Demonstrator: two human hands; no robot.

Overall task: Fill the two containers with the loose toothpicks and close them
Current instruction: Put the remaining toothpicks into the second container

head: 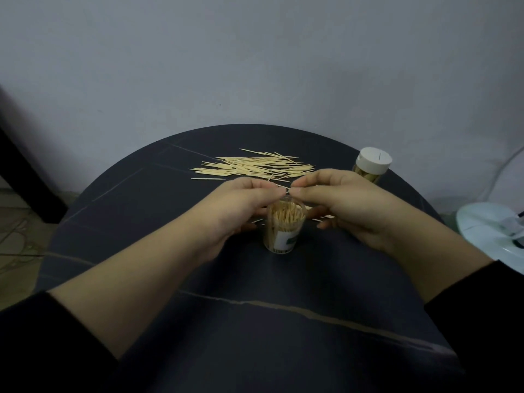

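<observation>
At frame centre the left hand (246, 201) and right hand (343, 199) meet fingertip to fingertip. Each pinches what seems to be one thin wooden toothpick (287, 191), mostly hidden, directly over the open clear plastic container (282, 228), likely to drop it in upright. Above them lies the pale loose toothpick pile (255, 167); the white-lidded second container (372, 164) stands closed at upper right, its base hidden behind the right hand.
</observation>
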